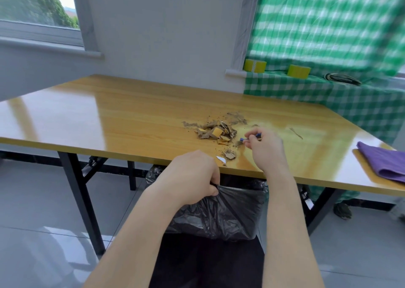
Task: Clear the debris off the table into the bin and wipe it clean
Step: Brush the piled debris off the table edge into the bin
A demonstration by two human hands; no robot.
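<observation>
A heap of torn brown cardboard scraps and crumbs (219, 130) lies on the wooden table (122, 121), with smaller bits (229, 155) near the front edge. My right hand (266, 149) rests just right of the heap and pinches a small blue stick-like object (246, 138). Below the table's front edge, my left hand (195, 178) grips the rim of a black bin bag (223, 215) that lines the bin. A folded purple cloth (383, 162) lies on the table at the far right.
Two yellow tape rolls (255, 65) and a dark coil (341, 79) sit on a ledge under green checked fabric (328, 35) at the back right. A thin sliver (295, 133) lies right of my hand. Black table legs (81, 195) stand on a grey tiled floor.
</observation>
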